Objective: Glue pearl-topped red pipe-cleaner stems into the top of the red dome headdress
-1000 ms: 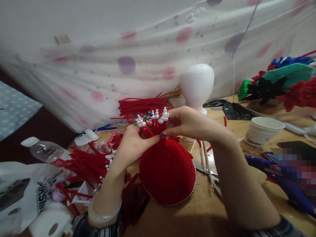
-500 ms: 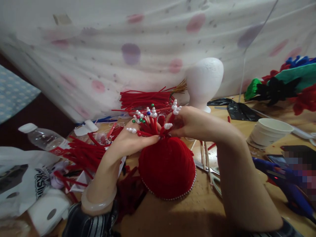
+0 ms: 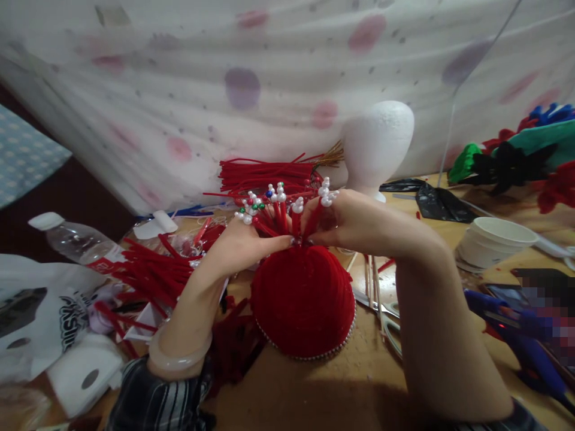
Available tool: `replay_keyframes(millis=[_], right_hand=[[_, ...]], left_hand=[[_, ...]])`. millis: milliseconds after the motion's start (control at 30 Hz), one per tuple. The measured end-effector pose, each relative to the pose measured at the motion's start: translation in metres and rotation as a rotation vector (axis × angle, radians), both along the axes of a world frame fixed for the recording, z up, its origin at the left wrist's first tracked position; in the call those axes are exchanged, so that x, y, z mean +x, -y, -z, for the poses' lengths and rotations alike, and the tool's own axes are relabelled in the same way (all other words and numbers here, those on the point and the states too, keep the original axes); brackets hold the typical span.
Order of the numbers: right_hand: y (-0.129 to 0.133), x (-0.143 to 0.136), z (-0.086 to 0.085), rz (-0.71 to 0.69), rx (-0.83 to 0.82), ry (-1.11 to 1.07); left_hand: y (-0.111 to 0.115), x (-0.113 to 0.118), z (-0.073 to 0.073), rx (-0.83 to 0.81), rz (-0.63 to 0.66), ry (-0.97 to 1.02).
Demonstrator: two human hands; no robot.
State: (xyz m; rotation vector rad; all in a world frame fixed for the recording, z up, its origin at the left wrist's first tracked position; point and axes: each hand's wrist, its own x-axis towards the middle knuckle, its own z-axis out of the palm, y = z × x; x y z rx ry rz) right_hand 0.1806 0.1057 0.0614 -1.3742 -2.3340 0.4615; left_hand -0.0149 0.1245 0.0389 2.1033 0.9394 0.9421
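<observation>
A domed red fuzzy cap (image 3: 303, 305) with a beaded rim stands on the table before me. From its top rises a cluster of red pipe-cleaner stems (image 3: 282, 218) tipped with white, green, blue and red beads (image 3: 254, 206). My left hand (image 3: 238, 245) wraps the cluster from the left, its thumb pressed at the base of the stems. On the other side, my right hand (image 3: 350, 218) closes round the stems with thumb and fingers pinched near the same base. The fingertips of both hands are partly hidden behind the stems.
Red pipe cleaners (image 3: 148, 272) lie at left, with a bundle (image 3: 265, 176) behind. A white foam head (image 3: 380, 143) stands at the back. Scissors (image 3: 393, 335), a paper cup (image 3: 492, 242) and a blue glue gun (image 3: 507, 320) are at right; a plastic bottle (image 3: 81, 239) leans at left.
A white-beaded stem at the front, which was leaning to the right, now stands upright. The leftmost beaded stem has risen a little. Both hands stay at the cluster's base.
</observation>
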Motion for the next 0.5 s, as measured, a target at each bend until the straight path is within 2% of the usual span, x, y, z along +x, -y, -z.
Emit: replay_keyframes(millis=[333, 500], right_hand=[[-0.0015, -0.0001, 0.0015, -0.004, 0.018, 0.011], [-0.0011, -0.0015, 0.0005, 0.005, 0.025, 0.030]], left_hand=[[-0.0006, -0.0001, 0.0005, -0.033, 0.010, -0.029], [-0.0012, -0.0012, 0.0036, 0.005, -0.021, -0.066]])
